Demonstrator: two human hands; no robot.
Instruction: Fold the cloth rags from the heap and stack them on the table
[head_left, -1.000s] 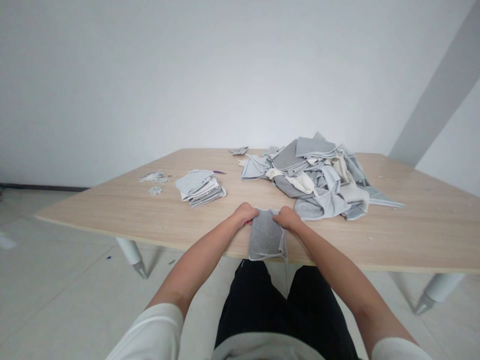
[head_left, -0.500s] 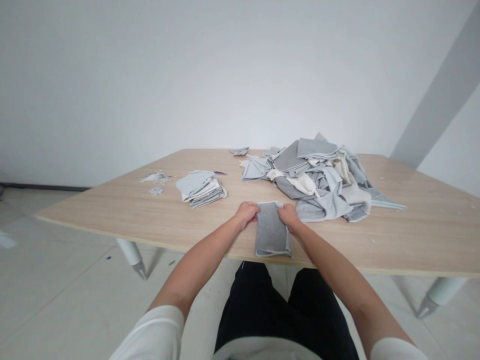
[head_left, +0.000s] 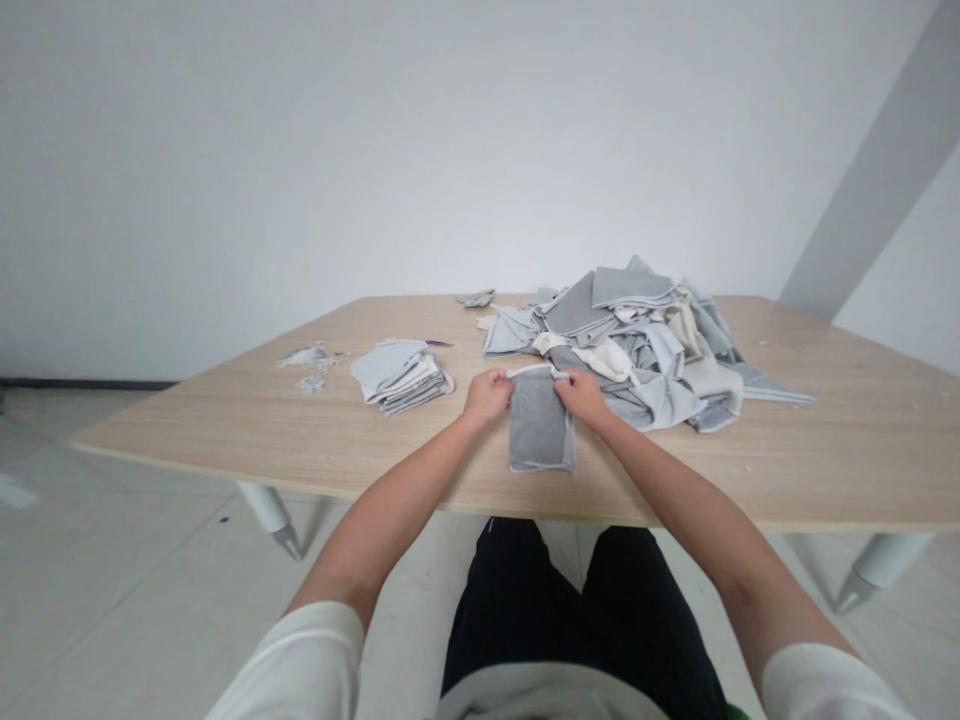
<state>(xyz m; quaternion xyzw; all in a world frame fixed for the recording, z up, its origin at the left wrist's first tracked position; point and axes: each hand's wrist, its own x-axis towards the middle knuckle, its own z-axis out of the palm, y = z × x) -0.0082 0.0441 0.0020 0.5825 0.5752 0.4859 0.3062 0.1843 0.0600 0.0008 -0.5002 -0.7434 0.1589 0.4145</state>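
Note:
Between my two hands hangs a grey fabric piece (head_left: 540, 425), roughly rectangular, with paler edges along its top and sides. My left hand (head_left: 489, 395) is closed on its upper left corner. The upper right corner is pinched by my right hand (head_left: 582, 396), thumb toward the fabric. The piece's lower edge is near the tabletop; whether it touches I cannot tell. Just beyond my right hand lies a large heap of grey and cream fabric pieces (head_left: 652, 345). Left of my left hand sits a stack of folded grey and white cloths (head_left: 405, 375).
Small white scraps (head_left: 309, 357) lie on the left of the wooden table (head_left: 247, 430). A slim purple tool (head_left: 439, 343) rests behind the stack. A small grey fabric piece (head_left: 475, 298) is at the back edge, near the wall (head_left: 450, 140).
Both hands have moved up and away from me, lifting the grey fabric piece from the table's front edge. Both keep their hold on its top corners.

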